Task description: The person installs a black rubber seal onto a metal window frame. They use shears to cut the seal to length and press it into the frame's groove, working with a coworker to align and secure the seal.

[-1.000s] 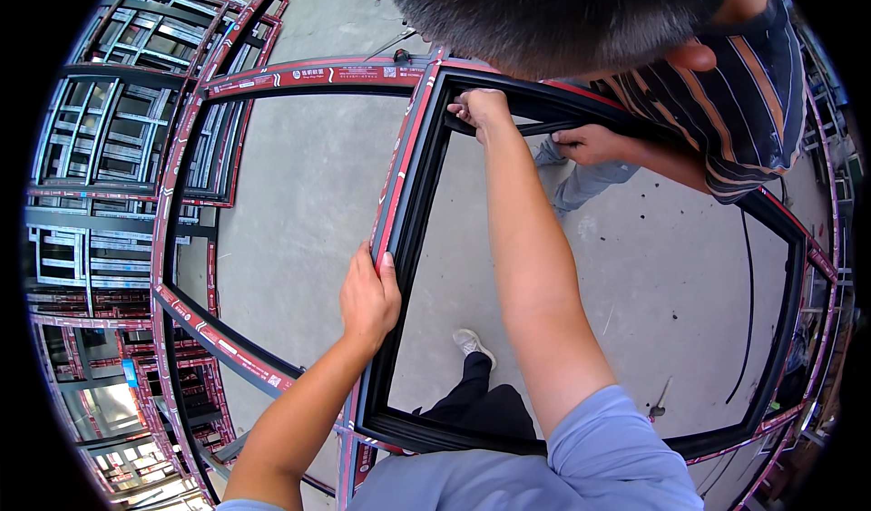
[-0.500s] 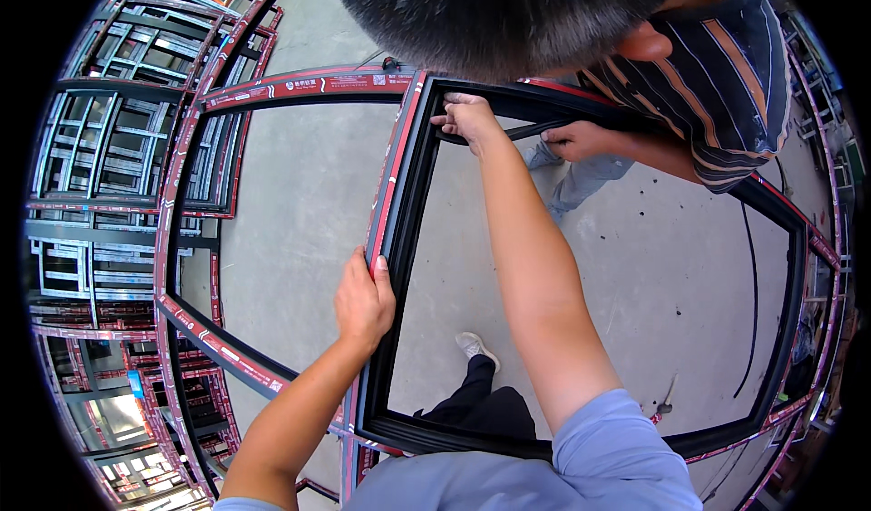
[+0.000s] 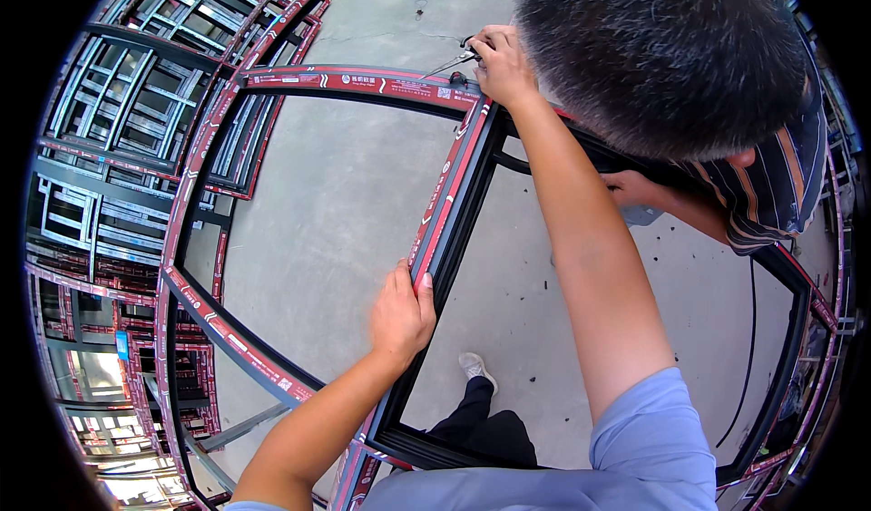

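My right hand (image 3: 504,67) is closed on the black handles of a pair of scissors (image 3: 451,63), above the far corner of a window frame (image 3: 445,194). The blades point left, over the frame's red-filmed far bar. My left hand (image 3: 404,321) is wrapped round the frame's middle bar, thumb on the inner side. A short stretch of black rubber strip (image 3: 513,163) shows at the inner far corner; its rest is hidden behind my right forearm. Beyond that arm, a co-worker's hand (image 3: 626,186) is at the far bar, its fingers partly hidden.
A co-worker in a striped shirt (image 3: 771,189) leans over the far right side. A small black and red object (image 3: 458,78) sits at the frame corner. Several stacked frames (image 3: 109,112) stand at the left. A long black strip (image 3: 749,348) hangs at the right.
My right hand has left the inner corner and rubber strip, moved up and taken hold of the scissors. The view has shifted, and the co-worker's head appears farther right.
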The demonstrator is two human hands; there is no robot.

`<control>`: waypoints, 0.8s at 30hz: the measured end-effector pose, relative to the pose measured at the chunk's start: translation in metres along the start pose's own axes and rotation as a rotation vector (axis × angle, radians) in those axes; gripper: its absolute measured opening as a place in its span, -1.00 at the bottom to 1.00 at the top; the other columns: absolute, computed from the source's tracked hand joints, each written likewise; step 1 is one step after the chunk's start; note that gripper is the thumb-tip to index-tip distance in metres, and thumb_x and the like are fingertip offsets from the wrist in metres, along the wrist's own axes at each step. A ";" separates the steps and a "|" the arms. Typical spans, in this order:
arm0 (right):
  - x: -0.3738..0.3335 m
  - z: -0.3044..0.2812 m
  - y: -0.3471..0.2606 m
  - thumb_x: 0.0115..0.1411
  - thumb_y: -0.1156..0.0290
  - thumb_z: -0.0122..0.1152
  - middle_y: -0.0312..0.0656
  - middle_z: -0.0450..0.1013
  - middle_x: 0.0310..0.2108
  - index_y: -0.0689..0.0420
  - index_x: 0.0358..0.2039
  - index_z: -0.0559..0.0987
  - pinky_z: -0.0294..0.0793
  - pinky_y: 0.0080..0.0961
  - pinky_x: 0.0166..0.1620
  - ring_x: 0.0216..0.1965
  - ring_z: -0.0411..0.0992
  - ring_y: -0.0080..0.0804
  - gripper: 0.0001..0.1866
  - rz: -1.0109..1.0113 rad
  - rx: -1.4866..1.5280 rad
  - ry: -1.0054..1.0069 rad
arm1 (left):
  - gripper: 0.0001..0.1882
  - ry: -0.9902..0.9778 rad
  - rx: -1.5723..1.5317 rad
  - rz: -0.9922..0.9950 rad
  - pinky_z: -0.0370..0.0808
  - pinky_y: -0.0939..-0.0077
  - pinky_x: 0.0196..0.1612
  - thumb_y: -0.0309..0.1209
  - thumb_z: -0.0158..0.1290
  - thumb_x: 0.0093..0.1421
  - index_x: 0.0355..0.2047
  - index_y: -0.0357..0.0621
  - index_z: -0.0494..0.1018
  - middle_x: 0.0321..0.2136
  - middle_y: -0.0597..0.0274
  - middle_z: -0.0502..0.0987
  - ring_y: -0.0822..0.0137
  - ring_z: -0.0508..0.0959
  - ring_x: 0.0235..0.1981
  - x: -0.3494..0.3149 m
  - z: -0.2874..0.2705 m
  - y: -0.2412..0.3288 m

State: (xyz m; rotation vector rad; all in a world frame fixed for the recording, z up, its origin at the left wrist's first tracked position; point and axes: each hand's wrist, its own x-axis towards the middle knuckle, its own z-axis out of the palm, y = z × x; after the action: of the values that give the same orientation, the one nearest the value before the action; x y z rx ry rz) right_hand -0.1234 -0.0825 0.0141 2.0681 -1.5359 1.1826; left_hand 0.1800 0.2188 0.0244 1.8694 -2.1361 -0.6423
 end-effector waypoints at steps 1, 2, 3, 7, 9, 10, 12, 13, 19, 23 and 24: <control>0.001 0.006 0.001 0.00 0.48 0.46 -0.25 0.48 0.05 -0.01 -0.02 0.69 0.36 -0.22 0.27 0.20 0.38 -0.17 -0.55 -0.001 -0.131 -0.048 | -0.47 -0.023 -0.012 -0.021 0.49 -0.09 0.06 -0.16 -0.11 0.50 0.25 -0.37 0.30 0.05 -0.37 0.51 -0.35 0.54 0.01 0.000 -0.001 0.001; 0.006 0.014 0.001 0.03 0.44 0.44 -0.25 0.49 0.03 -0.03 -0.03 0.70 0.37 -0.21 0.25 0.19 0.39 -0.18 -0.58 0.011 -0.171 -0.083 | -0.47 -0.010 -0.019 -0.018 0.49 -0.11 0.04 -0.15 -0.11 0.50 0.24 -0.36 0.31 0.04 -0.35 0.51 -0.35 0.55 -0.01 0.000 0.000 0.000; 0.006 0.029 0.006 0.06 0.40 0.43 -0.25 0.50 0.01 -0.05 -0.03 0.71 0.37 -0.20 0.23 0.18 0.39 -0.18 -0.61 0.026 -0.213 -0.121 | -0.47 -0.012 -0.017 -0.018 0.50 -0.11 0.03 -0.14 -0.12 0.50 0.24 -0.36 0.31 0.04 -0.34 0.51 -0.35 0.55 -0.02 0.000 0.001 -0.001; 0.008 0.042 0.014 0.19 0.31 0.29 -0.20 0.56 -0.14 -0.08 -0.22 0.73 0.48 -0.18 0.05 0.04 0.49 -0.22 -0.84 -0.083 -0.382 -0.106 | -0.42 0.014 0.027 0.011 0.55 -0.09 -0.08 -0.11 -0.11 0.49 0.24 -0.41 0.29 -0.07 -0.25 0.52 -0.24 0.58 -0.10 0.000 0.003 -0.006; 0.007 0.033 0.012 0.17 0.33 0.33 -0.23 0.58 -0.21 -0.05 -0.24 0.72 0.48 -0.19 -0.01 -0.07 0.52 -0.22 -0.85 -0.097 -0.278 -0.070 | -0.42 0.027 0.024 0.026 0.56 -0.08 -0.09 -0.10 -0.11 0.49 0.25 -0.41 0.29 -0.08 -0.25 0.52 -0.24 0.58 -0.10 -0.001 0.005 -0.008; 0.007 0.026 0.009 0.16 0.34 0.35 -0.23 0.58 -0.23 -0.03 -0.23 0.72 0.48 -0.19 -0.01 -0.09 0.53 -0.21 -0.84 -0.097 -0.250 -0.045 | -0.42 0.024 0.013 0.023 0.56 -0.08 -0.09 -0.10 -0.11 0.49 0.25 -0.41 0.29 -0.08 -0.25 0.52 -0.24 0.58 -0.11 -0.001 0.006 -0.008; 0.006 0.008 -0.004 0.14 0.36 0.38 -0.23 0.58 -0.26 0.01 -0.22 0.71 0.48 -0.19 -0.03 -0.13 0.54 -0.19 -0.82 -0.098 -0.193 0.003 | -0.42 0.013 -0.013 0.017 0.56 -0.08 -0.09 -0.11 -0.11 0.49 0.25 -0.42 0.29 -0.10 -0.24 0.52 -0.23 0.58 -0.11 -0.001 0.009 -0.011; 0.007 -0.006 -0.012 0.14 0.39 0.38 -0.21 0.59 -0.25 0.03 -0.19 0.71 0.50 -0.20 -0.04 -0.14 0.55 -0.17 -0.80 -0.108 -0.159 0.021 | -0.42 0.016 -0.011 0.017 0.56 -0.08 -0.09 -0.11 -0.11 0.49 0.24 -0.41 0.29 -0.10 -0.24 0.52 -0.23 0.58 -0.11 -0.001 0.009 -0.011; -0.010 -0.115 -0.085 0.18 0.46 0.38 -0.13 0.58 -0.31 0.18 -0.15 0.67 0.54 -0.23 -0.19 -0.25 0.56 -0.08 -0.78 -0.043 0.127 0.128 | -0.48 0.040 -0.022 0.015 0.51 -0.14 -0.04 -0.13 -0.12 0.49 0.25 -0.31 0.29 -0.01 -0.31 0.53 -0.34 0.56 -0.08 -0.002 0.007 -0.012; -0.072 -0.201 -0.141 0.35 0.39 0.31 -0.17 0.56 -0.44 0.24 -0.15 0.67 0.51 -0.33 -0.33 -0.46 0.51 -0.35 -0.82 0.452 0.599 0.035 | -0.48 0.025 -0.005 0.010 0.51 -0.14 -0.01 -0.11 -0.14 0.50 0.24 -0.29 0.29 0.00 -0.32 0.53 -0.34 0.56 -0.06 -0.003 0.006 -0.008; -0.095 -0.221 -0.149 0.37 0.37 0.29 -0.21 0.55 -0.45 0.26 -0.16 0.67 0.53 -0.38 -0.31 -0.46 0.49 -0.44 -0.80 0.600 0.669 -0.035 | -0.47 0.035 0.002 0.023 0.52 -0.13 -0.03 -0.11 -0.13 0.49 0.23 -0.32 0.30 -0.03 -0.31 0.53 -0.33 0.57 -0.07 -0.002 0.007 -0.007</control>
State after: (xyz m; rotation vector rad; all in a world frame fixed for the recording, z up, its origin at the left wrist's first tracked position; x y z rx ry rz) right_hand -0.0929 0.1820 0.1104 2.0292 -2.0676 2.1257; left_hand 0.1832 0.2215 0.0153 1.8407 -2.1340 -0.5979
